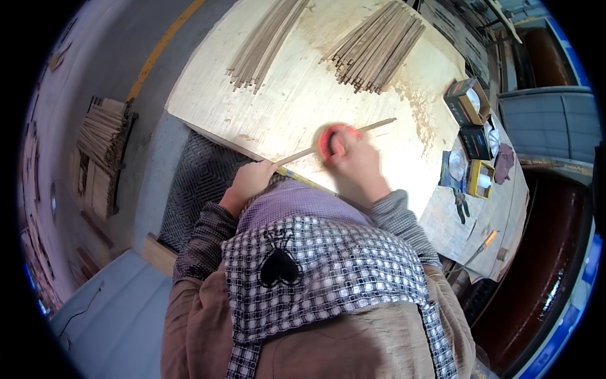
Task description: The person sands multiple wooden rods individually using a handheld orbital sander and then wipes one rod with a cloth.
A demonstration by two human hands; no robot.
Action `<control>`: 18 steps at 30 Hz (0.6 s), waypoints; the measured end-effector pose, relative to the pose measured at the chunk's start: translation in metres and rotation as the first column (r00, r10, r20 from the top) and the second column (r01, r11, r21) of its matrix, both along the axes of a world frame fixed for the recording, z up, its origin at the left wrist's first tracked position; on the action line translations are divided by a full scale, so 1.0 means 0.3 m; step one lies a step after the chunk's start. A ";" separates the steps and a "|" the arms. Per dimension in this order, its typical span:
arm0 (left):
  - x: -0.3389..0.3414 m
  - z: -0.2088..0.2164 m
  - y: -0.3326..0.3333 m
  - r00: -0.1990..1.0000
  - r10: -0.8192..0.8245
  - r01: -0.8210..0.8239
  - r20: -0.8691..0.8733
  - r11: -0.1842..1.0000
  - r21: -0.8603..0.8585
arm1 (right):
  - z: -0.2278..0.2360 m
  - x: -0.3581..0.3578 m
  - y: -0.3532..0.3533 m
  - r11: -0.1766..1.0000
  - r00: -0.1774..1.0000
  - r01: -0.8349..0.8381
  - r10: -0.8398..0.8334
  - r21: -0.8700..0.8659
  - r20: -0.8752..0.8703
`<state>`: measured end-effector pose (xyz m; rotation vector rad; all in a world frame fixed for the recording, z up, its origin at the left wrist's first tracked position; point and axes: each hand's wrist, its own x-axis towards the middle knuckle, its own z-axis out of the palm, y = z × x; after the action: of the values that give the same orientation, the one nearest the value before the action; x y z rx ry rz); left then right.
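My left hand [251,180] grips the near end of one wooden stick [295,156], lying slantwise on the table [211,101]. My right hand [360,161] is closed round one red tool [326,143], blurred, over that stick. Beyond lie two piles of sticks [377,50]; rightward, two dark boxes [459,112] and one yellow box [473,178].

Around the stick [295,156] on the worker's table [233,120], I see one bundle [264,50] at eleven o'clock, another bundle [377,50] at one, boxes [459,104] at three.
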<state>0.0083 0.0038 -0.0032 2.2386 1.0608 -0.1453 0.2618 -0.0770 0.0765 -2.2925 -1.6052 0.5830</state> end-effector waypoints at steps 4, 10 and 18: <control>-0.034 -0.078 0.029 0.993 0.044 -0.028 0.113 0.990 -0.138 | 0.031 -0.123 0.011 0.959 0.961 -0.275 0.273 -0.074 -0.038; -0.051 -0.073 0.042 0.979 0.053 -0.009 0.197 0.976 -0.218 | -0.014 0.149 0.011 0.987 0.981 0.159 -0.158 0.001 0.108; -0.050 -0.039 -0.024 0.999 -0.049 0.049 -0.004 0.979 0.199 | -0.022 0.236 0.034 0.981 0.968 0.193 -0.191 0.005 0.165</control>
<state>-0.0068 -0.0034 -0.0150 2.4446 1.0607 -0.0614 0.3325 -0.0668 0.0698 -2.5248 -1.4268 0.3651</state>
